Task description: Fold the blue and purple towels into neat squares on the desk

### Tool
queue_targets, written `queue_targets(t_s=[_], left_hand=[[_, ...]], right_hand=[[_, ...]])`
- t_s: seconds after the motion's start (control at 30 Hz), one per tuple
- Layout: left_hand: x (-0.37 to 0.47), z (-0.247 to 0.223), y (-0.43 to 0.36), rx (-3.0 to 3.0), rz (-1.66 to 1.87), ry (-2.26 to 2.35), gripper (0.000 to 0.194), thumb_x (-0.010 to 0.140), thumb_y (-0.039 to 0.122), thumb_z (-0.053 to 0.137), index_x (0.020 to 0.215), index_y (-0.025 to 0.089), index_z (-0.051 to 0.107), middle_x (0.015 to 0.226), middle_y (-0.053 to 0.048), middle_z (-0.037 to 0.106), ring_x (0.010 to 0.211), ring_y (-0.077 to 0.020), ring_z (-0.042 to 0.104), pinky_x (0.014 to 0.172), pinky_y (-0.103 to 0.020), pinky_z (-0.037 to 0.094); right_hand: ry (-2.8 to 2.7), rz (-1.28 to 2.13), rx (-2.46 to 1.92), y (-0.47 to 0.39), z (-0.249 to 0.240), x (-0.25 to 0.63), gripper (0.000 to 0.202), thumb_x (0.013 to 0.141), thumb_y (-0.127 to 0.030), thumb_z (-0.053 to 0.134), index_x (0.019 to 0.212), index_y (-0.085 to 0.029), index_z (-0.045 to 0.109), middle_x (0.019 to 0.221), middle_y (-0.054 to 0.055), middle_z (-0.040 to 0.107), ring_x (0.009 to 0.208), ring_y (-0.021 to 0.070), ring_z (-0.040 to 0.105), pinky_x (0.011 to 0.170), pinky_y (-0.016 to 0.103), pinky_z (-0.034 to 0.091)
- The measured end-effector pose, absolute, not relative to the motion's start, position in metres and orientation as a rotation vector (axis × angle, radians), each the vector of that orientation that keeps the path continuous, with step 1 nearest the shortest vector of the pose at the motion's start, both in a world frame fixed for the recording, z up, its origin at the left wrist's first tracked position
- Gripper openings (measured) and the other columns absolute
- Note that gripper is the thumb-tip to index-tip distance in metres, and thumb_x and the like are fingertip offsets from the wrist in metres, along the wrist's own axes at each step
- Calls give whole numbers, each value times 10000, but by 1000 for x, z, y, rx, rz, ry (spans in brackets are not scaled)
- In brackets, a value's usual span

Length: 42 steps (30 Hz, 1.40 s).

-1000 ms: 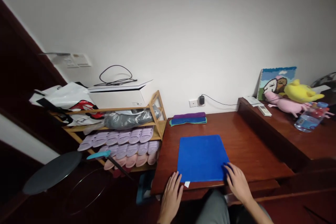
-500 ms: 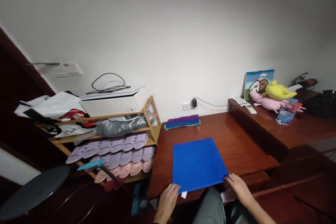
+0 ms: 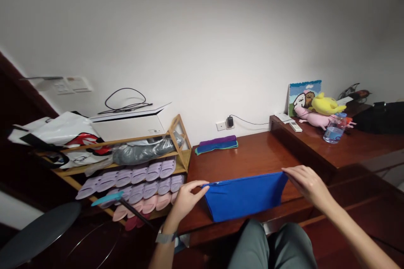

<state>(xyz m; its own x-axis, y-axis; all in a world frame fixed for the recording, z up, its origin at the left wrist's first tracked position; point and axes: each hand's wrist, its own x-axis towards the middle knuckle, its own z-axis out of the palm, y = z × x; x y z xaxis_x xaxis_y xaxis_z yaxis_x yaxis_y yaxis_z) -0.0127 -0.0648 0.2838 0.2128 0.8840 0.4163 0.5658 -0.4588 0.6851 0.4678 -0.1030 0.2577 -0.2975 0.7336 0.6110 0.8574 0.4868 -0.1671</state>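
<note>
Blue cloth [image 3: 246, 197]: over the front part of the bench [image 3: 252, 155], upper edge raised and stretched between two hands, panel hanging down toward the bench front; a few creases near its left upper corner.
Left hand [image 3: 189, 195]: narrow, thumb and fingers pinching the cloth's left upper corner; grey wristband [image 3: 166, 237] on that wrist.
Right hand [image 3: 306, 180]: narrow, fingertips closed on the right upper corner, arm coming in from lower right; thumb mostly hidden.
Cloth, done: one edge is up off the bench, both corners gripped, span between them fairly straight.
Cloth, not done: not laid flat, not let go, no finished shape; looks mid-handling, my judgement.
Cloth, unclear: whether the lower edge touches the bench or hangs just clear; how many layers the panel has.
Folded cloths [image 3: 217, 146]: narrow strip at the back of the bench by the wall [image 3: 202, 50], purple, blue and green showing; neatly placed, neither hand near; exact count can't be told.
Bench: bare reddish wood between the blue cloth and the folded strip.
Right side: higher surface [image 3: 372, 143] with water bottle [image 3: 334, 130], pink plush [image 3: 312, 118], yellow plush [image 3: 326, 103], remote [image 3: 296, 126]; all well apart from the hands.
Left side: wooden rack [image 3: 176, 124] with rows of slippers [image 3: 139, 174], beyond the left hand, not touched.
</note>
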Motion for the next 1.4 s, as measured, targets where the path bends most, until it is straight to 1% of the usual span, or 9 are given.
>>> queue_targets(t_s=[0.1,0.27,0.43,0.67,0.83,0.97,1.13,1.27,1.4], left_hand=[[-7,324,-77,2078,1128,1309,262,861,471,728,934,241,832,960,-40,840,890,-247,784,857,-373,645],[-1,369,-108,2153,1036,1197,219,849,497,741,829,301,838,842,-21,826,779,-258,767,768,-391,649],[25,370,-76,2149,822,1117,276,884,523,706,868,281,838,895,-32,831,839,-260,761,808,-376,629],[109,318,68,2027,661,966,350,836,538,751,876,201,835,932,-74,829,865,-264,756,806,-341,585],[158,320,175,2033,998,1113,394,813,563,762,883,184,840,857,-81,824,780,-263,750,726,-355,588],[180,317,235,2092,1243,1128,363,855,524,738,975,195,834,1028,-96,819,914,-262,749,817,-363,592],[200,254,267,2188,1290,1145,308,929,466,668,1002,210,822,1070,-93,802,873,-229,740,807,-363,607],[220,164,264,2266,1213,1190,288,976,404,596,987,217,815,1039,-93,808,897,-231,755,840,-391,630],[236,79,248,2328,1117,1276,260,978,327,573,957,237,817,1005,-86,814,953,-259,768,917,-462,632]], right_hand=[[-2115,-371,-1279,-123,292,484,385,1070,-396,445,1332,-287,706,1220,86,768,998,241,715,895,407,558],[-2077,-470,-1240,-173,320,521,404,1052,-411,464,1411,-379,648,1333,50,716,1102,209,706,1050,402,516],[-2077,-396,-1279,-165,324,550,386,1042,-499,498,1322,-343,713,1299,73,732,1075,222,725,930,365,579],[-2049,20,-1478,-21,298,580,381,1047,-469,457,1107,-254,765,1098,83,797,953,242,759,854,351,604],[-1855,-164,-1458,102,315,605,286,983,-329,507,1052,-219,762,1066,106,801,976,275,754,923,394,585],[-1678,-299,-1451,171,321,621,260,961,-291,540,1080,-199,752,1088,124,793,1000,287,742,954,416,568],[-1591,-220,-1597,213,251,629,298,971,-256,493,1140,-190,730,1144,123,775,1075,275,721,1009,418,539],[-1573,-44,-1847,224,155,622,374,986,-227,409,1209,-180,706,1266,120,739,1184,250,691,1056,380,517],[-1552,55,-1997,221,69,607,400,899,-169,434,1141,-124,749,1208,183,760,1116,300,731,990,412,566]])
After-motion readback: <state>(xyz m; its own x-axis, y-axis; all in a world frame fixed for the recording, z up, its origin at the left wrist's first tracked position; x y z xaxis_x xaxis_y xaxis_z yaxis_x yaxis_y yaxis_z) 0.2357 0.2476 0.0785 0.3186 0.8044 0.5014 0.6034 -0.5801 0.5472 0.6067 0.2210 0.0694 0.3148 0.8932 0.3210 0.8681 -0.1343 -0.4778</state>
